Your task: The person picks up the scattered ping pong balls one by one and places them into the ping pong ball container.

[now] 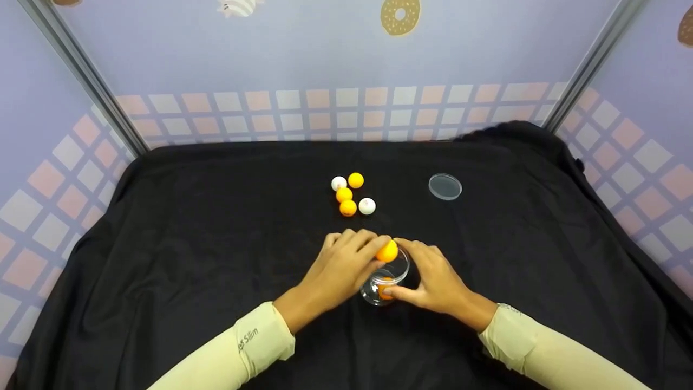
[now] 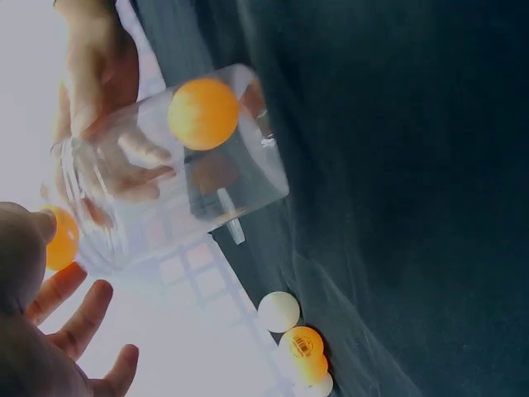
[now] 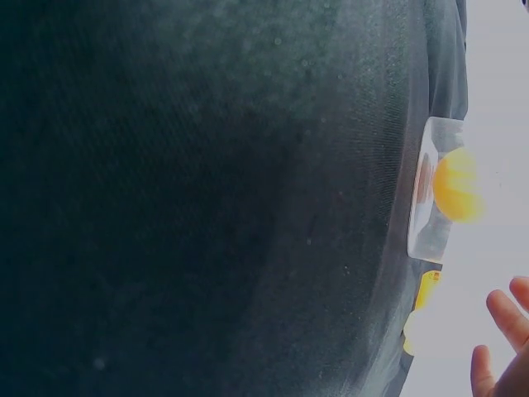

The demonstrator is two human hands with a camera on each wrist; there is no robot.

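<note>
Head: jar (image 1: 395, 272) on black cloth (image 1: 233, 216), checked wall (image 1: 335, 70).

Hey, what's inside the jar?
One orange ball is inside the jar, near the bottom. A second ball, in the left hand, is at its mouth. From above, the right hand covers part of the inner one.

My forearms (image 1: 216, 349) converge.
My left hand (image 1: 342, 265) pinches between thumb and finger; my right hand (image 1: 435, 279) curves, thumb spread from fingers.
</note>
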